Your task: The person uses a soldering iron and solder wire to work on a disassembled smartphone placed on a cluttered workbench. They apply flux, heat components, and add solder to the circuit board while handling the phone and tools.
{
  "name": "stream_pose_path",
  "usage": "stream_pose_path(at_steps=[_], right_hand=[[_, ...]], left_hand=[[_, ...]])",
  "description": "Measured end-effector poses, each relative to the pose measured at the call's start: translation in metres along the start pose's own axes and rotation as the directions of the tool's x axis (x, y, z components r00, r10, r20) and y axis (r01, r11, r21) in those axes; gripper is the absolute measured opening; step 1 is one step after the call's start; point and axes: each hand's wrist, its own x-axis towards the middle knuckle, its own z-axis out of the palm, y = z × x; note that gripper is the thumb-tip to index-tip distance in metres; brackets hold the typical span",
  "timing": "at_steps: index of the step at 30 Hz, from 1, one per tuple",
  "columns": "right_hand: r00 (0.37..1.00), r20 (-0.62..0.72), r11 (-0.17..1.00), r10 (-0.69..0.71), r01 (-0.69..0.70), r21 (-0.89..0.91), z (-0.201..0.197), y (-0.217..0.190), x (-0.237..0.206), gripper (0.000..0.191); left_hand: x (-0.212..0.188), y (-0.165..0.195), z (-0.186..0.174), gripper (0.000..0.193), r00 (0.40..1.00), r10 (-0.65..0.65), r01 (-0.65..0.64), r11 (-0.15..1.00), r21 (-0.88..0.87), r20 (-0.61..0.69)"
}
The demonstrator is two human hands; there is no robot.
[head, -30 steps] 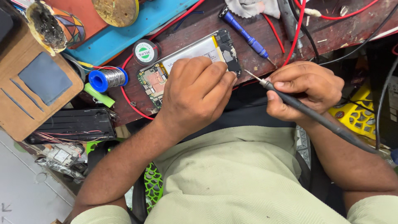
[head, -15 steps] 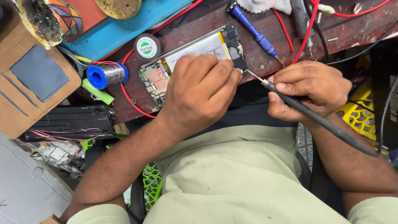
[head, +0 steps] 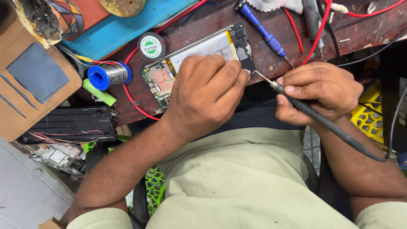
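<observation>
An opened phone (head: 199, 57) with its white battery and green circuit board exposed lies on the dark wooden bench. My left hand (head: 205, 91) rests on top of it, fingers curled and pressing near its lower end. A black soldering iron (head: 322, 121) sits in my right hand (head: 320, 91), gripped like a pen. Its thin metal tip touches the phone's lower edge right beside my left fingertips. The iron's cable runs off to the right.
A blue solder spool (head: 108, 75) and a round green-labelled tin (head: 151, 46) lie left of the phone. A blue screwdriver (head: 263, 32) and red wires (head: 316, 29) lie behind it. A brown case (head: 32, 85), black box (head: 68, 125) and yellow bin (head: 369, 118) flank the bench.
The view has shifted slightly. My right hand has brought the iron's tip closer to the phone's lower edge, and my left hand stays pressed on the phone.
</observation>
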Motion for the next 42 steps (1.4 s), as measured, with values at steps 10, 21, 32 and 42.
stream_pose_path(at_steps=[10, 21, 32, 42], right_hand=[[0.998, 0.046, 0.999, -0.043, 0.044, -0.029, 0.002, -0.001, 0.003, 0.020], [0.999, 0.008, 0.998, -0.052, 0.052, -0.032, 0.003, 0.003, -0.004, 0.021], [0.993, 0.081, 0.995, -0.090, 0.094, -0.045, 0.003, -0.002, 0.006, 0.021], [0.992, 0.038, 0.992, -0.117, 0.118, -0.034, 0.005, 0.001, 0.004, 0.021]], left_hand=[[0.003, -0.001, -0.002, 0.010, 1.000, 0.005, -0.005, 1.000, 0.013, -0.027], [0.000, -0.001, -0.003, 0.010, 1.000, 0.009, -0.008, 1.000, 0.016, -0.028], [0.000, -0.002, -0.003, 0.011, 1.000, 0.010, -0.009, 1.000, 0.014, -0.028], [-0.001, -0.002, -0.003, 0.011, 1.000, 0.016, -0.016, 1.000, 0.013, -0.025]])
